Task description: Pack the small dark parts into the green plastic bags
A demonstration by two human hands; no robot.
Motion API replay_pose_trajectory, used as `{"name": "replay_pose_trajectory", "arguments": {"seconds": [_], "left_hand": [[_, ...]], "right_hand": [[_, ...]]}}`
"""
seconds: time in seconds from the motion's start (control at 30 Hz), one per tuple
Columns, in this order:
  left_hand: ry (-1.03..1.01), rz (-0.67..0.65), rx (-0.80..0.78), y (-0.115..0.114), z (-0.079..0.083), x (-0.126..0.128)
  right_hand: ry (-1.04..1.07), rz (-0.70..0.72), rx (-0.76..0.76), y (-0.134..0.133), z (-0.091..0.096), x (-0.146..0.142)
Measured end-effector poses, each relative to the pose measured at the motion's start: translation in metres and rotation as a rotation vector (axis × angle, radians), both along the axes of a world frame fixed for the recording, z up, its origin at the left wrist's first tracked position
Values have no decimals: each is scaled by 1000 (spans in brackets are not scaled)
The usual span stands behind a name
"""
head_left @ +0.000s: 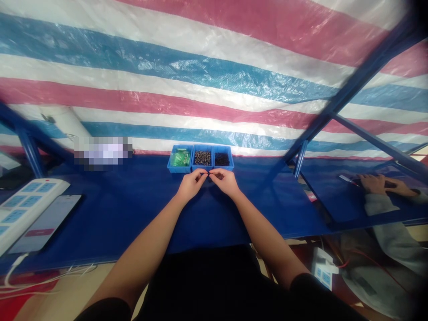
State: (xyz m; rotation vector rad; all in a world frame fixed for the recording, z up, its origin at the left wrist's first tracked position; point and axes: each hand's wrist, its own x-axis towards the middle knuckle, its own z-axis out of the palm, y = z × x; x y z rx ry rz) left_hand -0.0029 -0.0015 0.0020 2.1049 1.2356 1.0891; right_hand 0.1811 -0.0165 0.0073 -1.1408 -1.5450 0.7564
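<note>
My left hand (pixel 192 183) and my right hand (pixel 226 180) meet over the blue table, just in front of three small bins. Each has thumb and fingertips pinched together, and the fingertips nearly touch. A tiny dark piece seems to sit between them, too small to name. The left blue bin (pixel 179 170) holds green, clear plastic-looking pieces (pixel 181 157). In the middle bin (pixel 199 169) lie many small brass-and-dark parts (pixel 203 158). Small black parts (pixel 221 159) fill the right bin (pixel 228 168).
On the left lie a white power strip (pixel 30 205) and a phone (pixel 47 225) with a cable. Blue metal frame bars (pixel 314 125) rise at the right, before a striped plastic sheet (pixel 207 80). Beyond them a co-worker's hands (pixel 384 183) rest on another table section.
</note>
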Motion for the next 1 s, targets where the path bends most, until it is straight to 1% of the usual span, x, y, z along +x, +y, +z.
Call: {"name": "replay_pose_trajectory", "arguments": {"seconds": [0.2,0.47,0.77,1.0], "left_hand": [[2,7,-16,-1,1,1],[-5,1,10,0,1,1],[-11,5,-15,-2,3,2],[0,9,1,-2,3,1]], "right_hand": [[-17,-4,7,-1,0,0],[-13,-7,6,1,-1,1],[-12,-11,4,0,-1,0],[-38,-20,-6,-2,4,0]]}}
